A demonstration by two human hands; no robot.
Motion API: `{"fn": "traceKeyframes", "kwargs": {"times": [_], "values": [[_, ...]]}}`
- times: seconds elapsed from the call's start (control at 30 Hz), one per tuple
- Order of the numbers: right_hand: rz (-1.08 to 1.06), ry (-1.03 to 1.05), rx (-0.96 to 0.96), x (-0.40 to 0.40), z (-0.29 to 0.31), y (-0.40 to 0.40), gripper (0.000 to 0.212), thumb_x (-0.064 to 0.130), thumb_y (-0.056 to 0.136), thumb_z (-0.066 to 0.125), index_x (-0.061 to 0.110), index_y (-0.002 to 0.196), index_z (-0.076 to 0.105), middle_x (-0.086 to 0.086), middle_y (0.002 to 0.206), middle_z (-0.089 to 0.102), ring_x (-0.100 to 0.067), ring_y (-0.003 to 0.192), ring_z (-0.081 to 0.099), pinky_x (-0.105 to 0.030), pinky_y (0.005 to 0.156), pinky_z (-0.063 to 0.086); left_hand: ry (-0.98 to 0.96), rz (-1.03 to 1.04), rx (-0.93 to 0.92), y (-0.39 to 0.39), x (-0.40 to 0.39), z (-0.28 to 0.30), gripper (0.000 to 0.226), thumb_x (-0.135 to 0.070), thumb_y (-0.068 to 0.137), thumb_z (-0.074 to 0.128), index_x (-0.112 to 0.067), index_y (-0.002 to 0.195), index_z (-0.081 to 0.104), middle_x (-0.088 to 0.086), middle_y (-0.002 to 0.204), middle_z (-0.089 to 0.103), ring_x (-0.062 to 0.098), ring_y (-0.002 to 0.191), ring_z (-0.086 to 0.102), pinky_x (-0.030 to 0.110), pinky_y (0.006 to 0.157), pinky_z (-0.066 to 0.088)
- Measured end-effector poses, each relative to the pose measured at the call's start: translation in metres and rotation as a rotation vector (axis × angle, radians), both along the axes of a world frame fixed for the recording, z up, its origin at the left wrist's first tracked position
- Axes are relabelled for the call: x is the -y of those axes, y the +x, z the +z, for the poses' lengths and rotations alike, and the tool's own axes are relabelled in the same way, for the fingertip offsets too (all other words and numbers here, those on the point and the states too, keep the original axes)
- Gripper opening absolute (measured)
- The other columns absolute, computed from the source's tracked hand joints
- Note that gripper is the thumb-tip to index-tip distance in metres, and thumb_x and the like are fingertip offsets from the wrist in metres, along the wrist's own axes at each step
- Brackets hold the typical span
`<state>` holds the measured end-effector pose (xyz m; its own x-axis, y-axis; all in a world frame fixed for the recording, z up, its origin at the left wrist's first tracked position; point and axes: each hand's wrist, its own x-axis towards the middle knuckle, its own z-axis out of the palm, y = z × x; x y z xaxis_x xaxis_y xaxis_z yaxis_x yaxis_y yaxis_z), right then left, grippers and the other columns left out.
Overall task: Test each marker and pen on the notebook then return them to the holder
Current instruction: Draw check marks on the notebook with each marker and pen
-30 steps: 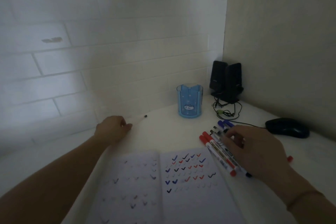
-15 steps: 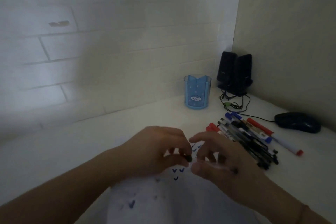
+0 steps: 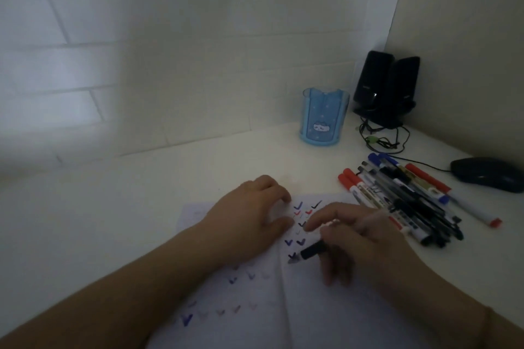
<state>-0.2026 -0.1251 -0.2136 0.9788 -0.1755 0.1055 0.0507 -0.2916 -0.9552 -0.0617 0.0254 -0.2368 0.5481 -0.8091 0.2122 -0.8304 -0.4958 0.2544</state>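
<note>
Head view: right hand [image 3: 365, 238] grips pen [image 3: 310, 251], tip on notebook [image 3: 312, 320]; left hand [image 3: 249, 218] rests on it, fingers loosely curled, holding nothing; holder [image 3: 323, 119] upright.

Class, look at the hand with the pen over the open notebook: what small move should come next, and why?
Probably a short tick stroke. The right hand grips a black pen with its tip at the notebook page, just by the last tick, and the left hand rests on the paper to steady it. The holder looks empty, so returning the pen comes after.
</note>
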Motion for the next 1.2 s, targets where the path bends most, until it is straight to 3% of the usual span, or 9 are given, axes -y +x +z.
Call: {"fn": "traceKeyframes", "kwargs": {"times": [0.07, 0.17, 0.33, 0.43, 0.53, 0.67, 0.97, 1.1, 1.2], "values": [[-0.004, 0.033, -0.01, -0.001, 0.002, 0.002, 0.021, 0.013, 0.089, 0.056, 0.007, 0.074, 0.069, -0.016, 0.058, 0.066, -0.022, 0.043, 0.059, -0.024, 0.037, 0.041, -0.02, 0.002, 0.066, 0.001, -0.001, -0.007, 0.048, -0.058, 0.085, 0.036, -0.032, 0.124, 0.05, -0.012, 0.125, 0.047, 0.012, 0.109, 0.041, 0.03, 0.095, 0.039], [-0.05, -0.182, 0.007, -0.002, -0.001, 0.003, 0.017, 0.001, 0.077, 0.068, 0.014, 0.067, 0.066, 0.0, 0.055, 0.066, -0.005, 0.039, 0.054, -0.015, 0.041, 0.042, -0.034, 0.021, 0.042, 0.005, -0.002, -0.012, 0.063, -0.064, 0.079, 0.023, -0.032, 0.127, 0.047, -0.013, 0.128, 0.048, 0.012, 0.116, 0.039, 0.034, 0.098, 0.036], [-0.061, -0.412, 0.067, -0.009, -0.009, 0.007, 0.025, 0.006, 0.071, 0.072, 0.025, 0.058, 0.061, 0.013, 0.066, 0.065, -0.002, 0.053, 0.057, -0.009, 0.045, 0.039, -0.062, -0.016, 0.043, 0.006, -0.002, -0.013, 0.061, -0.063, 0.079, 0.024, -0.031, 0.124, 0.051, -0.013, 0.125, 0.051, 0.013, 0.113, 0.042, 0.036, 0.097, 0.039], [-0.051, -0.405, 0.099, -0.007, -0.011, 0.009, 0.012, 0.018, 0.067, 0.07, 0.025, 0.063, 0.062, 0.012, 0.065, 0.064, -0.004, 0.053, 0.056, -0.008, 0.044, 0.035, -0.074, -0.027, 0.032, 0.006, -0.003, -0.012, 0.059, -0.062, 0.08, 0.026, -0.031, 0.122, 0.052, -0.013, 0.124, 0.052, 0.013, 0.112, 0.042, 0.036, 0.096, 0.039], [-0.039, -0.396, 0.099, -0.005, -0.012, 0.009, 0.004, 0.026, 0.063, 0.063, 0.026, 0.066, 0.061, 0.013, 0.06, 0.062, -0.003, 0.052, 0.054, -0.01, 0.044, 0.036, -0.073, -0.032, 0.034, 0.006, -0.003, -0.013, 0.056, -0.061, 0.081, 0.027, -0.031, 0.122, 0.052, -0.013, 0.123, 0.052, 0.012, 0.111, 0.042, 0.036, 0.096, 0.039], [-0.099, -0.465, 0.137, -0.004, -0.014, 0.007, 0.021, 0.047, 0.059, 0.054, 0.027, 0.066, 0.058, 0.011, 0.066, 0.063, -0.012, 0.054, 0.057, -0.026, 0.047, 0.048, -0.074, -0.053, 0.008, 0.007, -0.003, -0.012, 0.056, -0.062, 0.081, 0.03, -0.031, 0.121, 0.053, -0.013, 0.123, 0.052, 0.011, 0.111, 0.042, 0.035, 0.097, 0.04], [0.207, -0.469, -0.008, 0.006, -0.003, -0.002, 0.016, 0.012, 0.077, 0.071, 0.027, 0.08, 0.065, 0.009, 0.081, 0.068, -0.003, 0.072, 0.064, -0.017, 0.066, 0.052, -0.008, -0.196, 0.102, 0.018, -0.006, 0.002, 0.048, -0.057, 0.089, 0.041, -0.025, 0.122, 0.055, -0.008, 0.117, 0.059, 0.012, 0.104, 0.052, 0.035, 0.091, 0.045], [0.241, -0.312, -0.135, 0.019, 0.014, -0.01, 0.014, 0.011, 0.089, 0.061, 0.023, 0.088, 0.066, 0.008, 0.074, 0.069, -0.001, 0.064, 0.06, -0.019, 0.062, 0.051, 0.059, -0.183, 0.13, 0.013, -0.005, 0.017, 0.049, -0.064, 0.085, 0.042, -0.029, 0.115, 0.06, -0.012, 0.112, 0.061, 0.008, 0.101, 0.054, 0.034, 0.089, 0.047], [0.092, -0.356, -0.148, 0.031, 0.022, -0.01, 0.013, 0.02, 0.097, 0.047, 0.014, 0.095, 0.058, 0.006, 0.075, 0.065, -0.001, 0.058, 0.059, -0.014, 0.054, 0.047, 0.352, -0.124, -0.036, 0.012, 0.004, 0.051, 0.052, -0.063, 0.08, 0.057, -0.037, 0.125, 0.051, -0.016, 0.124, 0.054, 0.004, 0.11, 0.049, 0.028, 0.099, 0.041]]}}
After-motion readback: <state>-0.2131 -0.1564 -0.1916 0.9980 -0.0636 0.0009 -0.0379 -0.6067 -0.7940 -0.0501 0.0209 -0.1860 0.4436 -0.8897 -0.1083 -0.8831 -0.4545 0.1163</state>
